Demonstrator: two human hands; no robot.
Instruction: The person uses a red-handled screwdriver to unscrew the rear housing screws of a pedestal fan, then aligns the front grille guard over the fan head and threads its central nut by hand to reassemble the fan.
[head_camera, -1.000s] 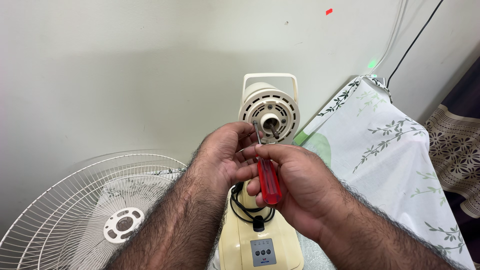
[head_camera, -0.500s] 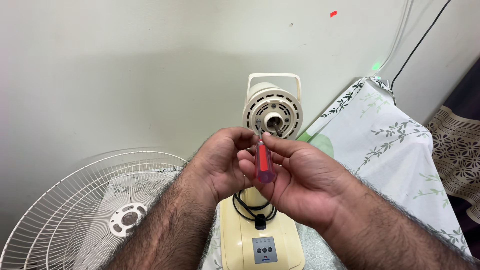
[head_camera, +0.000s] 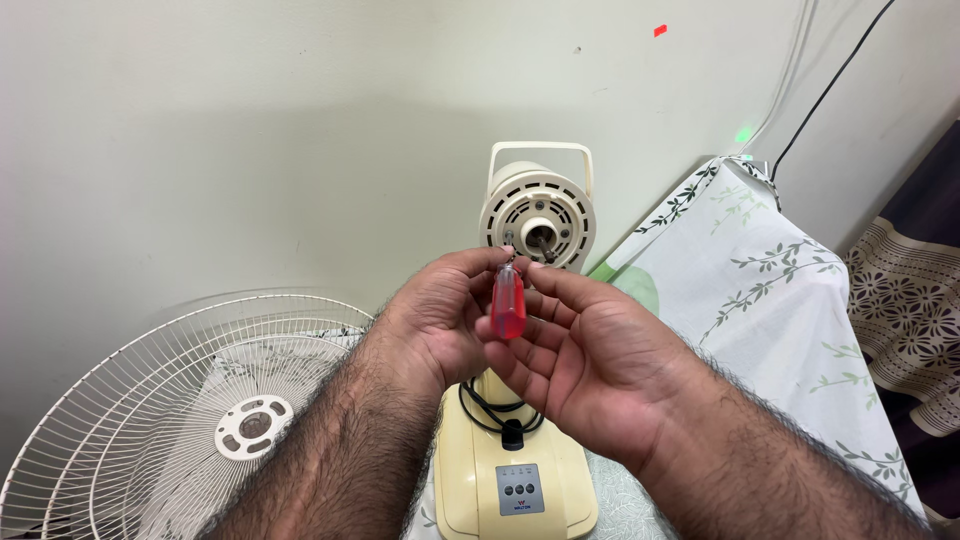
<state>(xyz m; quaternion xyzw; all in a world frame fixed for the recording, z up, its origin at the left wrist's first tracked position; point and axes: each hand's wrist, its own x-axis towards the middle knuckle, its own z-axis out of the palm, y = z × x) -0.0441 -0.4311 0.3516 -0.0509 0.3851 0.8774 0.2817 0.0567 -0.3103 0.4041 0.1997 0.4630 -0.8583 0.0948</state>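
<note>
A cream fan motor head (head_camera: 538, 216) stands on its cream base (head_camera: 515, 480), blades and guard off, its shaft end showing. Both my hands meet just in front of it. My right hand (head_camera: 585, 355) holds a small screwdriver with a red translucent handle (head_camera: 508, 305), tip up toward the motor face. My left hand (head_camera: 440, 320) pinches the screwdriver's upper shaft near the tip. A black cord (head_camera: 495, 415) is coiled on the base below my hands.
A white wire fan guard (head_camera: 190, 420) leans against the wall at the left. At the right stands something draped in a white cloth with a leaf print (head_camera: 770, 300). Cables (head_camera: 820, 90) run up the wall; dark patterned fabric (head_camera: 910, 300) hangs at far right.
The screwdriver has risen and turned more upright, its tip now close to the motor face. Both hands moved up with it.
</note>
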